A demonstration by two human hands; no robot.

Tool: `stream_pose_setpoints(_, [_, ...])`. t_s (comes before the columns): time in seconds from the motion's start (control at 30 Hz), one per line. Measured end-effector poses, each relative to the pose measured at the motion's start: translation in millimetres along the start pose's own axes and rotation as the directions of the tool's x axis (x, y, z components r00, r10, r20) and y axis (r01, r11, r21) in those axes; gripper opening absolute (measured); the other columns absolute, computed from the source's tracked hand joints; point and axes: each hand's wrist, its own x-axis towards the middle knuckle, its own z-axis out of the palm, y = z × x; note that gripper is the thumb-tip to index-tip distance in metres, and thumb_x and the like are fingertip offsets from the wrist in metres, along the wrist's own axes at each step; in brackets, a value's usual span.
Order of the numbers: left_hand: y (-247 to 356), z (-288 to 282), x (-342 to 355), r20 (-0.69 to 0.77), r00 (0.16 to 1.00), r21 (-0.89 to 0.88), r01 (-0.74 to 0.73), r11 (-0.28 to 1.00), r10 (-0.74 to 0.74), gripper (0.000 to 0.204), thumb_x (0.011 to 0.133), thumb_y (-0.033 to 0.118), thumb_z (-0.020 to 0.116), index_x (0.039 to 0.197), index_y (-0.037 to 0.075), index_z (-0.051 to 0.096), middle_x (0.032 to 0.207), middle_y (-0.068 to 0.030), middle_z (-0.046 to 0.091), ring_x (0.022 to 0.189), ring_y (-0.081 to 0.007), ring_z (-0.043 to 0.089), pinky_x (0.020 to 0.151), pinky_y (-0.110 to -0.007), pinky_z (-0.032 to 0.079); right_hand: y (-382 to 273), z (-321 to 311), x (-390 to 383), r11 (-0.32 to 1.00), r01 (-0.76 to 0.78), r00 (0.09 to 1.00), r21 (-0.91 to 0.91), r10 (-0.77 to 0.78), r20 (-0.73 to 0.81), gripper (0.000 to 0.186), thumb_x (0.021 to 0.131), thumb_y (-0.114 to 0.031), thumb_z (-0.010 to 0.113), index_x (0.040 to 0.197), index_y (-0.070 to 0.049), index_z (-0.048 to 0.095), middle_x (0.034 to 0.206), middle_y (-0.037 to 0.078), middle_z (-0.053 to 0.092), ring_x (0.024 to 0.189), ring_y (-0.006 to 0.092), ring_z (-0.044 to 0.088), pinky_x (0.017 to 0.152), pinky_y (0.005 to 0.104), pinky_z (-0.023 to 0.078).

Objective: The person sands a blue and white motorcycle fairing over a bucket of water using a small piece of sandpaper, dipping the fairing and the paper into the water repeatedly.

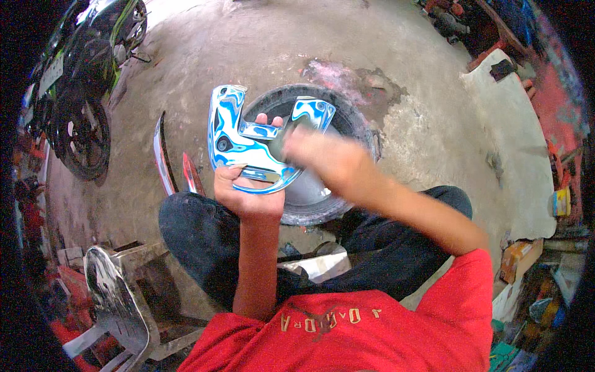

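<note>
Motorbike (79, 80) & strips (193, 175) L; tub (362, 124) (pt. hidden) behind blue-white panel (248, 152).

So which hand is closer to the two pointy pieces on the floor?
The left. The left hand, holding the blue-and-white part, is a little to the right of the pointy pieces. The right hand, blurred, is farther right, by the part's right side.
</note>
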Motion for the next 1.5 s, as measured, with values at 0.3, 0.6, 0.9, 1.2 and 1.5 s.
stream_pose_setpoints(0.3, [2,-2,1,-0.013,0.998,-0.038,0.060,0.997,-0.061,0.086,0.072,0.023,0.050,0.155,0.006,0.035,0.143,-0.0305,0.051,0.130,-0.0519,0.051,0.115,-0.063,0.036,6,0,0,1.000,0.000,1.000,0.018,0.000,0.004,0.036,0.088,-0.010,0.058,0.124,-0.007,0.065,0.124,0.015,0.069,0.117,0.0300,0.067,0.098,0.0404,0.055])
stream_pose_setpoints(0.6, [4,-8,3,0.025,1.000,-0.001,-0.003,1.000,0.003,0.087,0.072,0.022,0.052,0.155,0.005,0.035,0.142,-0.0321,0.051,0.131,-0.0538,0.049,0.115,-0.064,0.035,3,1,5,0.999,-0.033,0.999,0.022,0.032,0.029,0.037,0.090,-0.004,0.059,0.126,-0.005,0.066,0.127,0.017,0.069,0.120,0.0317,0.066,0.103,0.0419,0.053])
stream_pose_setpoints(0.9, [2,-4,1,0.021,1.000,-0.019,0.024,1.000,-0.023,0.086,0.072,0.022,0.053,0.155,0.007,0.036,0.141,-0.0299,0.053,0.130,-0.0527,0.050,0.116,-0.063,0.034,9,-5,1,0.998,-0.053,0.997,0.036,0.051,0.057,0.044,0.087,-0.002,0.059,0.130,-0.008,0.066,0.131,0.017,0.067,0.121,0.0321,0.066,0.101,0.0409,0.053])
stream_pose_setpoints(1.2, [1,-7,2,0.040,0.999,-0.064,0.024,0.998,-0.022,0.083,0.075,0.023,0.050,0.155,0.006,0.035,0.141,-0.0309,0.052,0.131,-0.0531,0.050,0.115,-0.063,0.036,9,0,-3,0.999,-0.040,0.997,0.033,0.038,0.063,0.043,0.089,-0.002,0.058,0.132,-0.005,0.063,0.132,0.016,0.066,0.124,0.0314,0.064,0.104,0.0418,0.052])
stream_pose_setpoints(1.5, [3,-4,3,0.029,0.999,-0.013,0.015,1.000,-0.015,0.083,0.075,0.024,0.050,0.155,0.006,0.035,0.141,-0.0301,0.052,0.130,-0.0526,0.051,0.114,-0.063,0.036,10,-6,3,0.998,-0.070,0.997,-0.003,0.070,0.039,0.043,0.085,0.001,0.062,0.127,-0.007,0.066,0.127,0.019,0.068,0.120,0.0344,0.066,0.102,0.0415,0.054])
